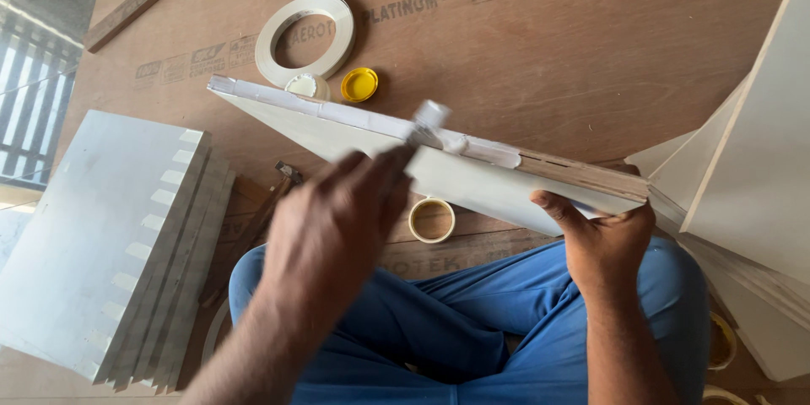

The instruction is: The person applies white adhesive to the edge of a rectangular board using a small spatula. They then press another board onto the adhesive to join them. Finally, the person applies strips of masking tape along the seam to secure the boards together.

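Several white laminated boards [101,245] stacked at far left on the plywood sheet [548,59]. Left hand [333,224], blurred, fingers curled, pressing white edge tape [371,122] onto the top edge of a white panel [439,177] held across the lap. Behind: tape roll [305,34], yellow cap [359,84]. Small tape ring [432,220] below panel. Right hand [603,240] grips the panel's right end, thumb on its face. More white panels [751,160] at right.
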